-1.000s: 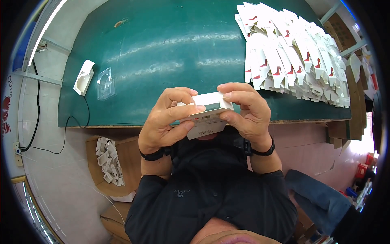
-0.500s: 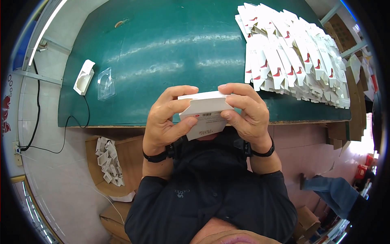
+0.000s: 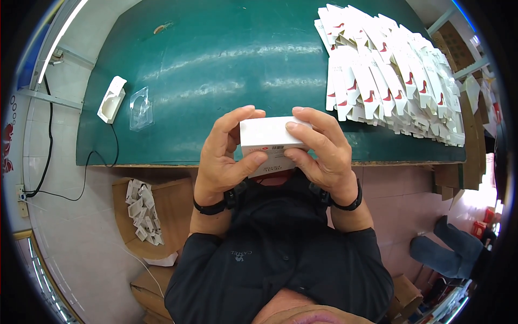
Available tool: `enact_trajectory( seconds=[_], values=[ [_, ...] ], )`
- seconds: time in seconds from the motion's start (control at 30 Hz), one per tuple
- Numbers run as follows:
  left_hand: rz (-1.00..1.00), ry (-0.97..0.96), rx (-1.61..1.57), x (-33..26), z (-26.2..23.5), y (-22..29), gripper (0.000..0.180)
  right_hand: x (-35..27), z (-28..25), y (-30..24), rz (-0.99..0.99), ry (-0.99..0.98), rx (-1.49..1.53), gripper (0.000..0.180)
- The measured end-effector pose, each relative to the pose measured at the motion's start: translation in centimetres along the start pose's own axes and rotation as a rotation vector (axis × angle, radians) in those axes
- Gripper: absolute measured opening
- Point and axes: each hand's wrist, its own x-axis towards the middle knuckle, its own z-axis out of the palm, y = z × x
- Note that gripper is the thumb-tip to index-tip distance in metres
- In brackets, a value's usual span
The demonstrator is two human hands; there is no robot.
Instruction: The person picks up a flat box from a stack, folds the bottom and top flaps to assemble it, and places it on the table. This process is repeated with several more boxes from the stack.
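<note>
Between my two hands, over the near edge of the table, is a white cardboard box (image 3: 270, 133) with small print and a barcode on the side facing me. Its end flap now lies flat and closed. My left hand (image 3: 225, 148) grips the box's left side, thumb on the front face and fingers behind. My right hand (image 3: 324, 148) holds the right side, with a finger resting on the closed end and the thumb on the front. The box's far side is hidden.
On the green table (image 3: 216, 65), a heap of flat white cartons (image 3: 388, 81) with red shoe prints fills the right. To the left lie an open white box (image 3: 111, 101) and a clear plastic tray (image 3: 141, 110). Below stands a cardboard carton (image 3: 172, 202) holding white pieces (image 3: 143, 216).
The box's end flap has gone from partly raised to folded shut, and a right finger has come onto it. At the lower right, a person's legs have shifted.
</note>
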Motion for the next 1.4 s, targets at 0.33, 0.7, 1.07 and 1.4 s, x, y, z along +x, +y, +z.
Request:
enact_trajectory(
  seconds=[0.33, 0.7, 1.07, 1.4],
  values=[
    [0.070, -0.034, 0.113, -0.6, 0.2, -1.7, 0.062, 0.0, -0.2, -0.3, 0.139, -0.012, 0.141, 0.036],
    [0.179, -0.056, 0.284, 0.1, -0.2, -1.8, 0.045, 0.7, -1.2, -0.6, 0.171, -0.092, 0.162, 0.024],
    [0.119, -0.036, 0.120, 0.3, 0.7, -1.3, 0.051, -0.2, -0.4, 0.3, 0.110, 0.023, 0.132, 0.045],
    [0.055, 0.025, 0.031, 0.3, 0.6, -0.9, 0.059, -0.4, -0.6, 0.4, 0.287, -0.033, 0.298, 0.074]
  ],
)
